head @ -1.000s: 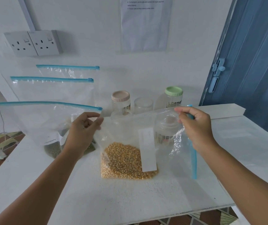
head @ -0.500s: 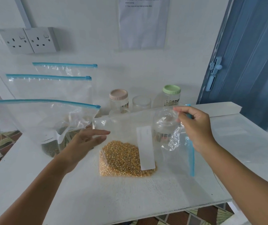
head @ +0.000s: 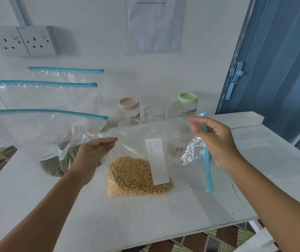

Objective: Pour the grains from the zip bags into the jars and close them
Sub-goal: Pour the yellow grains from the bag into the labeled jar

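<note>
Zip bag [head: 138, 142] of yellow grains [head: 136, 177] stands near the middle of the white table [head: 145, 224], turned so that its blue zip strip [head: 207, 160] runs down its right edge and its grains lie heaped at the bottom. A white label [head: 157, 161] crosses the front of the bag. Your right hand [head: 216, 140] pinches the upper part of the zip strip, fingers curled round it, and holds that side of the bag up. Your left hand [head: 92, 153] lies against the bag's left edge with fingers straight and together; it grips nothing.

Behind the bag, by the wall, stand three clear jars: one with a pink lid [head: 128, 104], one with a clear lid [head: 154, 110] in the middle, and one with a green lid [head: 188, 98] on the right. A fourth clear jar [head: 177, 142] shows through the bag's plastic, just behind it; whether it is lidded cannot be told.

To your left stands a second zip bag [head: 36, 131] holding dark green grains [head: 52, 166], its blue strip uppermost. Two more zip bags [head: 51, 97] with blue strips stand behind it, towards the wall; their contents are hidden.

On the wall are a double socket [head: 23, 40] and a paper notice [head: 154, 24]. A blue door [head: 276, 60] stands at the right.
</note>
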Demonstrator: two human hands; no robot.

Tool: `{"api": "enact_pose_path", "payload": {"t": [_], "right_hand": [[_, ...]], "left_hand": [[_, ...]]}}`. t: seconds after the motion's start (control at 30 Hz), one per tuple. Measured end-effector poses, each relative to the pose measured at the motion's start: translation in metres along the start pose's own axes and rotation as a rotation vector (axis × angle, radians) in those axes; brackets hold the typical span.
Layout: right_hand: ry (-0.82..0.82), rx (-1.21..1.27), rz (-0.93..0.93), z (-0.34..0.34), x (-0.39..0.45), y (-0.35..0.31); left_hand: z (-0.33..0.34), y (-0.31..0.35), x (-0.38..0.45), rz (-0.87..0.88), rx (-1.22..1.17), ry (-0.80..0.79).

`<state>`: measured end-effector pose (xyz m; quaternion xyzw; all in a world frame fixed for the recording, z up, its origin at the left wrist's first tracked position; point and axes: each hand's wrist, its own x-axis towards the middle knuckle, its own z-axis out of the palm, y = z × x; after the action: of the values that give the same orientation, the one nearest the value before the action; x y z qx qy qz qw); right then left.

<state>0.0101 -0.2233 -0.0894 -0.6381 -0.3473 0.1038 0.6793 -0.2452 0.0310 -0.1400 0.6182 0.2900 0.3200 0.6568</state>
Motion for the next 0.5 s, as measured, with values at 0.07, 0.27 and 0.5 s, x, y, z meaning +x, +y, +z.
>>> {"api": "enact_pose_path", "payload": {"t": [0.07,0.27,0.5], "right_hand": [[-0.041,-0.031,0.012,-0.007,-0.005,0.005],[-0.133,-0.198,-0.022,-0.02,-0.014,0.013],[-0.052,-0.121,-0.024,-0.009,-0.012,0.007]], "left_hand": [[0.0,-0.002,0.001,0.006,-0.035,-0.054],[-0.007,0.002,-0.001,-0.044,-0.089,-0.284],[-0.002,-0.001,0.003,-0.013,-0.061,-0.124]]}}
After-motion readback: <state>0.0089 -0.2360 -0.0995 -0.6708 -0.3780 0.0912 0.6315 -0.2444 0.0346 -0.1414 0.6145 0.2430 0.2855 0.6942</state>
